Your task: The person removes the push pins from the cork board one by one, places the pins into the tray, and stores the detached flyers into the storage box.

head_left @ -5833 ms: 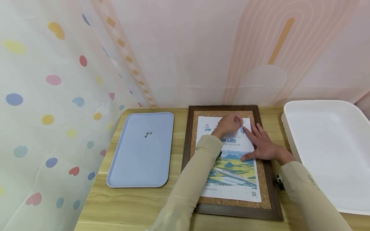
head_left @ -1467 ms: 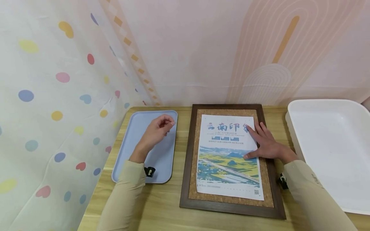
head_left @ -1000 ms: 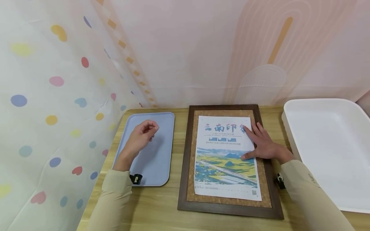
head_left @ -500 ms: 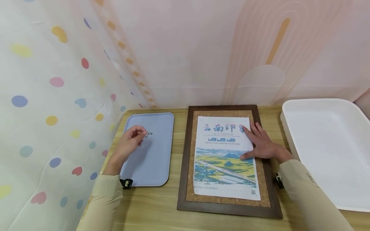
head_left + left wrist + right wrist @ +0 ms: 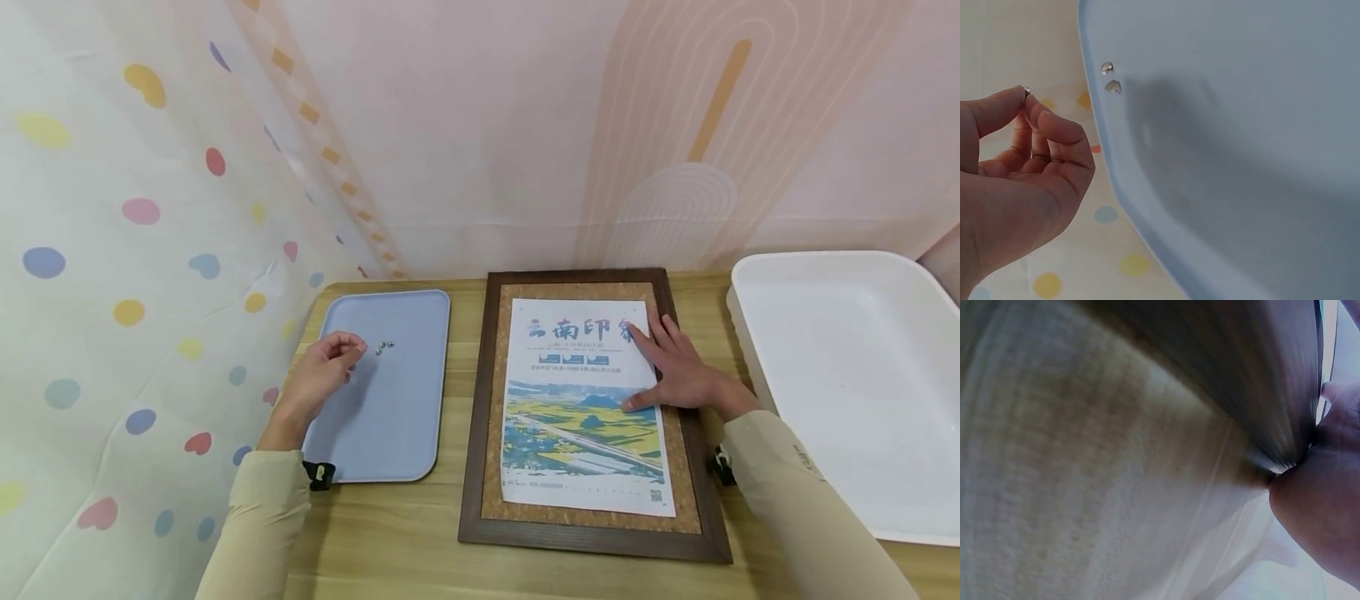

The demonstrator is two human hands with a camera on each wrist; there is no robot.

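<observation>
My left hand (image 5: 356,351) hovers over the left part of the pale blue tray (image 5: 390,433). Its thumb and forefinger pinch a small silver pin (image 5: 1027,91). In the left wrist view the left hand (image 5: 1025,99) is just left of two loose silver pins (image 5: 1110,77) lying in the tray (image 5: 1241,156). The same loose pins (image 5: 385,346) lie right of my fingertips in the head view. My right hand (image 5: 672,367) lies flat on the right edge of a printed poster (image 5: 581,433). The poster rests on a cork board in a dark wooden frame (image 5: 480,400).
A large white bin (image 5: 847,383) stands at the right of the wooden table (image 5: 390,533). A dotted curtain (image 5: 112,292) hangs close on the left and a pink wall rises behind. The right wrist view is a blur of the frame edge (image 5: 1241,381) and my palm.
My left hand has drifted left across the blue tray, still pinching the pin. Much earlier it was at the poster's top right corner. My right hand has stayed flat on the poster.
</observation>
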